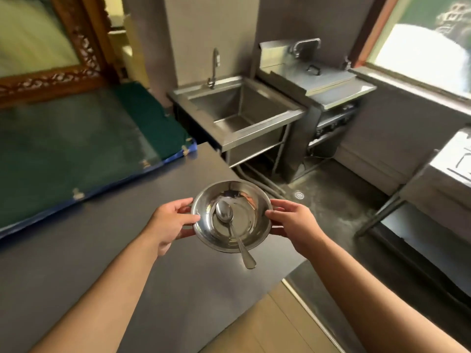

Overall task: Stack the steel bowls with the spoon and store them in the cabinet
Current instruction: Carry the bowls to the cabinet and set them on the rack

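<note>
Stacking looks done: left hand (169, 220) and right hand (297, 220) grip bowls (244, 225) with spoon (230, 225) inside; cabinet storage left.

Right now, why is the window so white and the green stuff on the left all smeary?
Head view: the window is blown out by daylight; the green cloth-covered table and carved wooden frame are motion-blurred; the wide lens bends edges; the round shiny steel bowl stays sharp, mirroring glare.
</note>
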